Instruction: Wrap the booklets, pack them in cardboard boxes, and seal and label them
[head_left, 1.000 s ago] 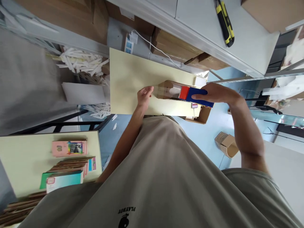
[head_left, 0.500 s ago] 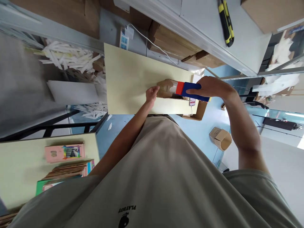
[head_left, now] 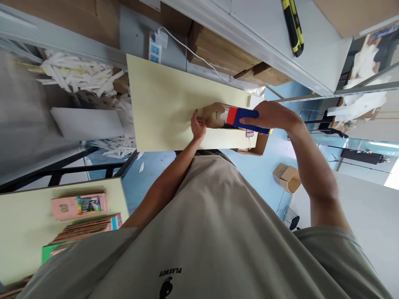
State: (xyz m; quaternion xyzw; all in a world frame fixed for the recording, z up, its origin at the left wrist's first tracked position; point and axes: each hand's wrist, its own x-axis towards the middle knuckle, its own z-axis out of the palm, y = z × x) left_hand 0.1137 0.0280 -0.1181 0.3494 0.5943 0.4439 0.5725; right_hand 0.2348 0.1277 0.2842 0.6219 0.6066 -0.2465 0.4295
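Note:
A slim brown cardboard box (head_left: 214, 116) lies over the pale yellow tabletop (head_left: 162, 99), pointing left to right. My left hand (head_left: 198, 126) is at its left end, with one finger raised and the others against the cardboard edge. A blue-and-red flat piece (head_left: 245, 118) adjoins the box's right part, its red band nearest the brown cardboard. My right hand (head_left: 264, 115) grips the blue end from above, thumb along its face. Whether the blue piece sits inside or on top of the box, I cannot tell.
A phone (head_left: 249, 133) with a cable lies at the table's right end, beside an open carton (head_left: 261, 144). A yellow-black utility knife (head_left: 293, 29) rests on the shelf above. Stacked pink printed packs (head_left: 79, 206) occupy another table at lower left.
My left hand has shifted its fingers at the box end, one finger now pointing up. My right hand keeps its grip on the blue piece. The whole view has moved slightly.

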